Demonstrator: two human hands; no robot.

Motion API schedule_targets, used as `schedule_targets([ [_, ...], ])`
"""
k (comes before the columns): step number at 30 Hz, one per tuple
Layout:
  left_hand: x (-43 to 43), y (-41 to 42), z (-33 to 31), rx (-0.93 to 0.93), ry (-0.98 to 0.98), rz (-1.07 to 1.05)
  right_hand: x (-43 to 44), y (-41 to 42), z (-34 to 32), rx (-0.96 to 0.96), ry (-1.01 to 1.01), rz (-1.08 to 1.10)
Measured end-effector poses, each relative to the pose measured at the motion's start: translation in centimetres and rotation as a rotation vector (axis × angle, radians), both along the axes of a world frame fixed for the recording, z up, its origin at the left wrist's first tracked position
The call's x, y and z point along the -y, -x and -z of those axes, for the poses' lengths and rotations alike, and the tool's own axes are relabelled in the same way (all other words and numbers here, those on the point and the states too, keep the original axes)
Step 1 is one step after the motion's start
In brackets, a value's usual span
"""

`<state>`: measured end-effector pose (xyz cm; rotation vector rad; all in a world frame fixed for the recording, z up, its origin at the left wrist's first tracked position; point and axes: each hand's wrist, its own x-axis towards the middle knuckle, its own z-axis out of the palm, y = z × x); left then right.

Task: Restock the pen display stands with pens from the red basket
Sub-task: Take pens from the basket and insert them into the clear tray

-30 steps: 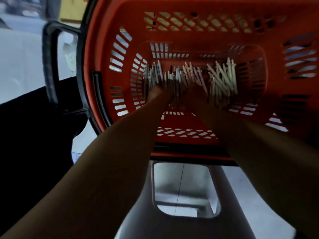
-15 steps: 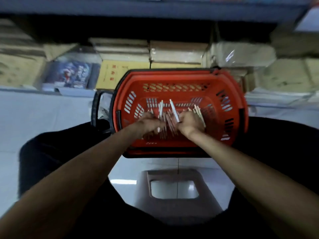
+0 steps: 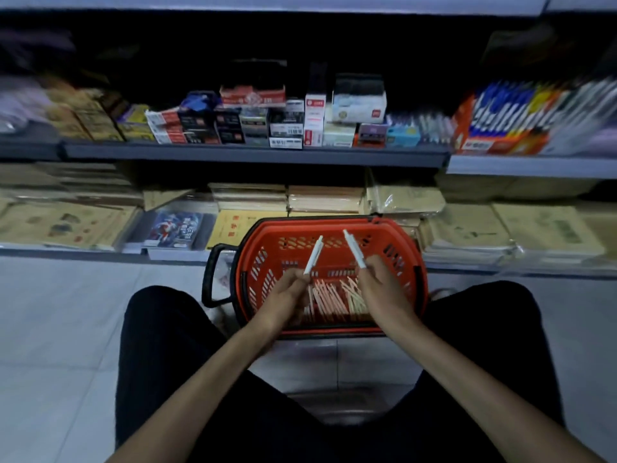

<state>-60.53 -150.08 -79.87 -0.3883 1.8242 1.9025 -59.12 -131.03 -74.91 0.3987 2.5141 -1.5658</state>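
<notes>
Both hands have come up out of the pile since half a second ago, when their fingers were down among the pens. Now the left hand (image 3: 288, 292) pinches the left-hand pen (image 3: 313, 255) by its lower end between thumb and curled fingertips, and the right hand (image 3: 380, 289) holds the right-hand pen (image 3: 354, 248) the same way. The two white pens stand tilted above the red basket (image 3: 334, 225), their upper ends leaning toward each other but not touching. The loose pens (image 3: 334, 297) lie in the basket's bottom, and the basket sits on the floor between the person's knees, against the lowest shelf.

The likely trouble is the grip. Each pen is held only at its very end, so a quick swing toward the shelving could let it pivot or slip and drop onto the tiles or back into the basket. The display stands cannot be made out for certain — the pen packs (image 3: 500, 118) at the right of the middle shelf (image 3: 253, 153) are blurred — so choosing the wrong slot is a second risk.

Compared with the earlier frames, the view has also tipped upward. A second ago it looked straight into the basket; now the stocked middle shelf shows, and the basket sits lower in the view.
</notes>
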Motion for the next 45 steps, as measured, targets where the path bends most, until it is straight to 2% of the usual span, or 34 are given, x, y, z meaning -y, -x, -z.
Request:
schedule_targets([
  [3,-0.3,-2.7,-0.5,-0.029,-0.102,-0.070,-0.3,-2.1,1.1,-0.010,0.073,0.128],
  [7,-1.1,-3.5,-0.2,-0.051,-0.204,-0.198,-1.3,-3.3,4.5,0.023,-0.015,0.191],
  [12,-0.9,-3.2,0.8,-0.027,-0.139,-0.231,-0.1,-1.9,4.9,-0.053,-0.084,0.129],
  [17,-0.2,-2.9,1.3,0.068,-0.133,-0.223,0.5,-1.3,6.2,0.048,0.152,0.176],
  [21,0.1,-3.0,1.4,0.112,-0.166,-0.237,1.1,-1.5,6.1,0.118,0.257,0.200],
  [25,0.2,-2.9,1.7,0.112,-0.182,-0.236,1.4,-1.5,6.3,0.132,0.246,0.180],
  [32,0.0,-3.0,0.9,0.017,-0.169,-0.265,1.6,-2.0,6.9,0.046,0.185,0.096],
  [37,0.4,-3.1,0.0,-0.024,-0.223,-0.297,2.6,-1.2,4.5,0.013,0.172,0.048],
  [45,2.2,-1.6,-4.8,-0.130,-0.312,-0.296,5.9,2.9,-4.6,-0.202,0.363,-0.107],
])
